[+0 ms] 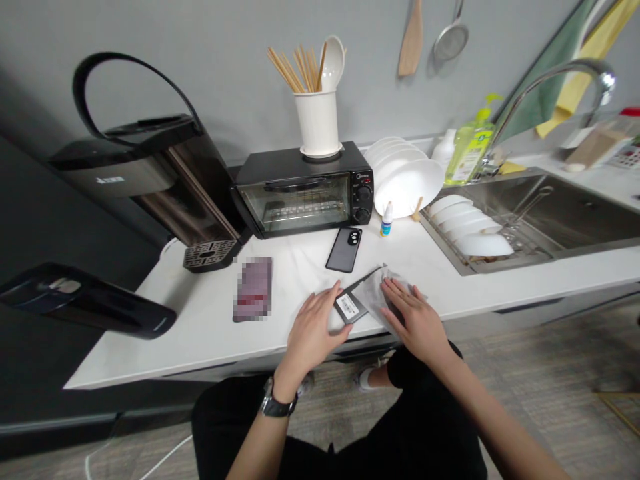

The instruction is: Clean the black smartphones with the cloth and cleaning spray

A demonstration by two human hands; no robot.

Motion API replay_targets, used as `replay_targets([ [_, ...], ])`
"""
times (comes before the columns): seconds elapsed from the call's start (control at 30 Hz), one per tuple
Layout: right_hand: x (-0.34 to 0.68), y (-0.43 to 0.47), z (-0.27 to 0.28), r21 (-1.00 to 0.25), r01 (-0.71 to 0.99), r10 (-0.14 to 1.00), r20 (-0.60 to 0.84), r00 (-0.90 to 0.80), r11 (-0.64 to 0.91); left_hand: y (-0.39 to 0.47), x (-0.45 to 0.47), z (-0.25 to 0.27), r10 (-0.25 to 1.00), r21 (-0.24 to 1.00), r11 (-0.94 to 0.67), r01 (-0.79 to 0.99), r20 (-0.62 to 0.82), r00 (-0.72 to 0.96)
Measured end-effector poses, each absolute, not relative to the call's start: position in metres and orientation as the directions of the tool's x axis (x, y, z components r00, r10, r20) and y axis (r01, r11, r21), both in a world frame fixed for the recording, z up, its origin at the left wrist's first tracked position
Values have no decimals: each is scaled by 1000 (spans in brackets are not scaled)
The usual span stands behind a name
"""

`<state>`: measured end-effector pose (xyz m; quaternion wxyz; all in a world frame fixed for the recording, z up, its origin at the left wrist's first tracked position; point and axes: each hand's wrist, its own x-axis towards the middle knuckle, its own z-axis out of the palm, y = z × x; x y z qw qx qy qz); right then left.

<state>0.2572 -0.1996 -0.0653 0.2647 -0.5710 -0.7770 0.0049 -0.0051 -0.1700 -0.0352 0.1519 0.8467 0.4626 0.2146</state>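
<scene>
A flat dark grey phone-like device (345,303) with a white barcode label lies slanted on the counter. My left hand (315,327) holds its left end, index finger on the far edge and thumb on the near edge. My right hand (413,313) presses a thin light grey cloth (373,293) over the device's right part, hiding it. Just behind lies a black phone case (344,250) with camera cutouts. A small white bottle (387,220) with a blue and yellow label stands farther back. To the left is a flat purplish item (253,290), its surface pixelated.
A black toaster oven (305,200) carries a white utensil holder (319,123). At left stand a drink dispenser (150,180) and a dark rounded appliance (90,300). White plates (405,183), a soap bottle (467,150) and a sink (565,207) with bowls occupy the right.
</scene>
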Motion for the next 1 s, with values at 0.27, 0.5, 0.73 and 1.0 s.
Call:
replay_targets([
  [0.27,243,-172,-68,-252,941,894,437,-97,225,-168,-5,-36,860,491,-505,710,221,459],
  [0.5,232,-170,-67,-233,941,889,440,-124,247,-166,-5,-34,859,496,-507,705,229,457],
  [0.73,234,-170,-63,-245,931,894,423,-148,270,-168,-5,-36,859,486,-509,711,230,458],
  [1.0,178,-188,-52,-370,802,861,391,-324,470,-167,-7,-41,849,465,-525,713,227,477],
])
